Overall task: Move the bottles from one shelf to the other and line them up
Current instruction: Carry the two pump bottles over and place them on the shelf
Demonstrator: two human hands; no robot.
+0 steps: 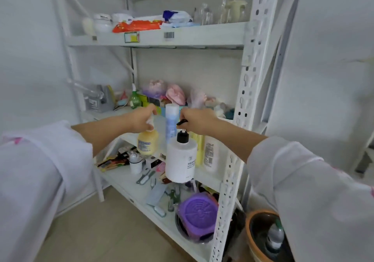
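My left hand (141, 121) grips the white top of a yellow bottle (147, 143) and holds it in front of the middle shelf (113, 114). My right hand (197, 122) holds a white pump bottle (181, 160) by its black pump head; the bottle hangs in the air before the shelf edge. Between my hands a tall pale blue bottle (172, 120) stands upright on the middle shelf. Behind the white pump bottle stand a yellow bottle (199, 150) and a white labelled bottle (211, 153). A green bottle (135, 99) stands further back on the left.
The white metal rack has a top shelf (202, 35) with jars, glassware and packets. The bottom shelf (131, 183) carries clips, forks, a small white jar and a purple container (197, 215). Bags and a grey device crowd the back of the middle shelf. A brown pot (251, 233) stands on the floor at the right.
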